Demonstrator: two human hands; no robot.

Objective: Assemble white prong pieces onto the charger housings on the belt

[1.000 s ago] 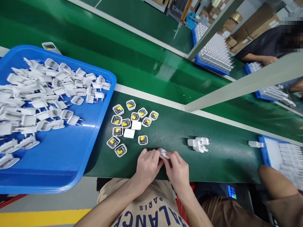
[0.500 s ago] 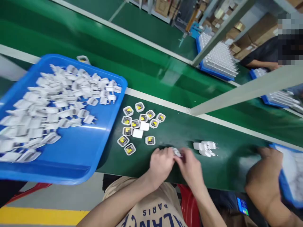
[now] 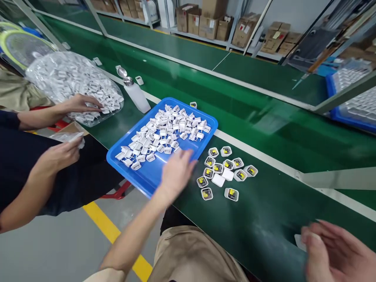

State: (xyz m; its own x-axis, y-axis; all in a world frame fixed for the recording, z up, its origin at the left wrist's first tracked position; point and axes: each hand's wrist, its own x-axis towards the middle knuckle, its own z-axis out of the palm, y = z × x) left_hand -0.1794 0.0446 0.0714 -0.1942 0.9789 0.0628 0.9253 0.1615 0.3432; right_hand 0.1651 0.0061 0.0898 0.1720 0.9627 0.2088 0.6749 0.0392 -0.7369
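Note:
My left hand [image 3: 176, 172] reaches out over the near right part of a blue tray [image 3: 147, 181]. Its fingers are spread and it holds nothing. Several white plug pieces [image 3: 164, 133] lie heaped in the tray. Just right of the hand, several small white housings with yellow insides [image 3: 225, 169] sit on the green bench [image 3: 264, 219]. My right hand [image 3: 331, 246] is blurred at the lower right, low over the bench. Its fingertips pinch a small white plug piece [image 3: 299, 241], which is mostly hidden.
A person sits at the left, one hand [image 3: 79, 103] on a clear bag of white parts [image 3: 64, 78] and the other hand [image 3: 58, 154] holding a plastic bag. A white bottle [image 3: 135, 95] stands behind the tray. Blue trays [image 3: 352, 113] sit far right. Cardboard boxes [image 3: 211, 23] line the back.
My head has turned left, so the tray and housings sit more central. My hands have parted: the left moved out to the tray, and the right swung to the lower right with the white piece.

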